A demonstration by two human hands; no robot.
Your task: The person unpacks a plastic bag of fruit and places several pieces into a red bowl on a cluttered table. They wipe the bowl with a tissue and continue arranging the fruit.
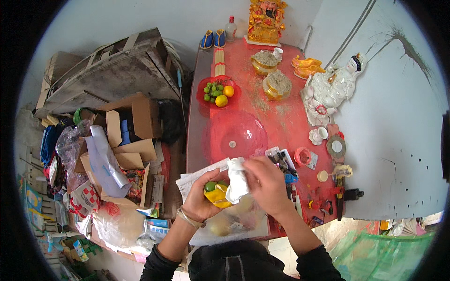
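My left hand [202, 196], palm up, holds a small yellow-and-green object [217, 195] low over the near end of the red-topped table [242, 91]. A crumpled white piece [237, 181], perhaps tissue or cloth, lies against its right side. My right hand [263, 182] has its fingers on the top of the white piece and is blurred. Beneath the hands are printed papers [186, 182] and a clear plastic bag with round, pale things [219, 224]. Just beyond them is an empty, translucent red plastic bowl [233, 131].
A red dish [202, 102] holds green grapes and two orange fruits. Beyond stand gold pots of ash [277, 86] and a gold-robed figurine [267, 23]. A white porcelain statue [334, 84] stands right, near small articles [286, 163]. Open cardboard boxes [147, 119] crowd the left.
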